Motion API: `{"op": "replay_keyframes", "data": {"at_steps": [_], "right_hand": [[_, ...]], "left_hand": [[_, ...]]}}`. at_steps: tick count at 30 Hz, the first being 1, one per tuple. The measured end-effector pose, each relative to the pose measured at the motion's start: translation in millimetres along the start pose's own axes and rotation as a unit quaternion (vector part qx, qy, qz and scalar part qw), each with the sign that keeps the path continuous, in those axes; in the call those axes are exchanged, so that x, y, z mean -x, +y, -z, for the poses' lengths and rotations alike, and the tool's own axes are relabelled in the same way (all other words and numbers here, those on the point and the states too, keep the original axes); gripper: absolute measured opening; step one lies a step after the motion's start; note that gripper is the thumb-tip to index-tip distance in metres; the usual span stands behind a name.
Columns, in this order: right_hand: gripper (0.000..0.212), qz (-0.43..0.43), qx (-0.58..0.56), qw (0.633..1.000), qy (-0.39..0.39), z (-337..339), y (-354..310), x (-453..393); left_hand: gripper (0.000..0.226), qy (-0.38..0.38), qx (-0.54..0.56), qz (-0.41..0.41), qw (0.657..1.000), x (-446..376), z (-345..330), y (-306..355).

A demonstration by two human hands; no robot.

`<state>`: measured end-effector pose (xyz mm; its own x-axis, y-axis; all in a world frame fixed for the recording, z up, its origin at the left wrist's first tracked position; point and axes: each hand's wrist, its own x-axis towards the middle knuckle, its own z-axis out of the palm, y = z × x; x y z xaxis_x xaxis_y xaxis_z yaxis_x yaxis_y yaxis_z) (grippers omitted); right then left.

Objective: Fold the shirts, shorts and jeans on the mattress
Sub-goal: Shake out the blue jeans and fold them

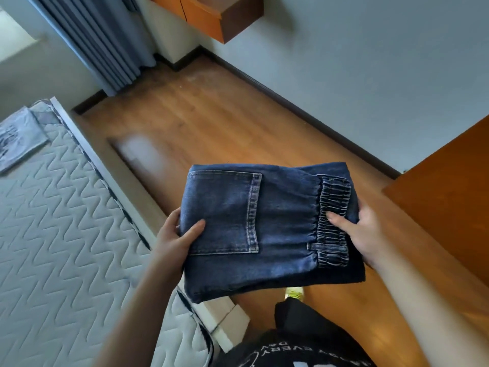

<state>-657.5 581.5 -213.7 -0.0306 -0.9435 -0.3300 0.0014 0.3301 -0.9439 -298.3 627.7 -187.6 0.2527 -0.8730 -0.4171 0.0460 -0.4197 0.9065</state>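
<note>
On the far left a folded pale garment (18, 139) lies on the mattress (60, 234). The left hand (176, 238) grips the folded jeans (267, 229), thumb on top, fingers underneath. The right hand (363, 234) pinches the elastic waistband likewise, holding the jeans over the wooden floor (211, 123).
</note>
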Motion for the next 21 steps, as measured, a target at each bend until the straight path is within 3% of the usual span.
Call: {"op": "replay_keyframes", "data": {"at_steps": [11,17,21], "right_hand": [[0.043,0.004,-0.027,0.996,-0.086,8.9,-35.5,-78.1],[0.046,-0.011,-0.031,0.989,-0.141,-21.5,-54.8,-116.5],[0.049,-0.01,-0.021,0.985,-0.173,-59.0,-72.4,-148.0]], "left_hand": [[0.048,0.002,0.108,0.046,0.993,-35.3,-17.6,16.5],[0.043,0.014,0.163,0.078,0.984,-57.1,-3.8,18.6],[0.047,0.045,0.172,0.054,0.983,-78.2,16.9,23.5]]}}
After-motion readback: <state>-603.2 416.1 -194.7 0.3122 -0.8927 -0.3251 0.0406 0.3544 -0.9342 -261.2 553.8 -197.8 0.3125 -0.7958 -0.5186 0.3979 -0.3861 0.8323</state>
